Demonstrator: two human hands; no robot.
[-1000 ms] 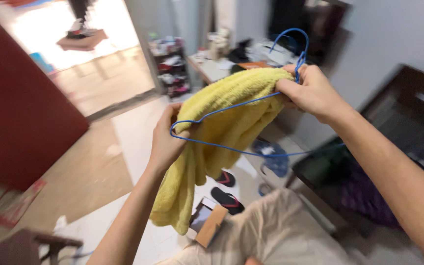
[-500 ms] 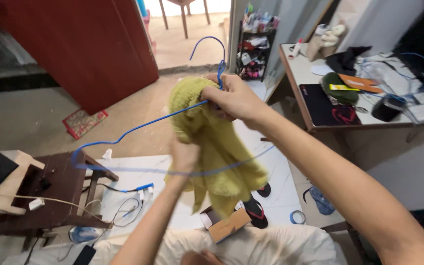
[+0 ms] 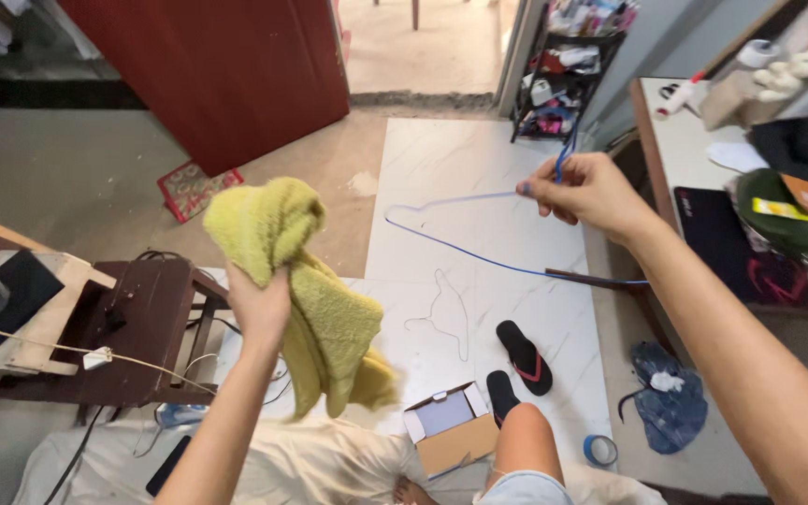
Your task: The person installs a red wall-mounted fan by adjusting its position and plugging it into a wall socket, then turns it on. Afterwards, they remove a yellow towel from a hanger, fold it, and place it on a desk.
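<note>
- I see the left hand [image 3: 259, 304] clamped on the yellow towel [image 3: 303, 290], bunched and hanging above the floor [image 3: 479, 187].
- The right hand [image 3: 589, 192] grips the blue wire hanger [image 3: 479, 245], now bare.
- Towel and hanger are well apart; I judge neither is put down yet.

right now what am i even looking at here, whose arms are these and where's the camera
The camera sits on a person's head and looks down, so the two bare arms reaching into the picture are that person's own. There is no machine.

The left hand grips a yellow towel, bunched up and hanging down. The right hand holds a blue wire hanger by its neck, apart from the towel.

Below is a pale tiled floor. On it lie a second, white wire hanger, black sandals, an open cardboard box and a roll of tape. A dark wooden stool stands to the left, a cluttered desk to the right.
</note>
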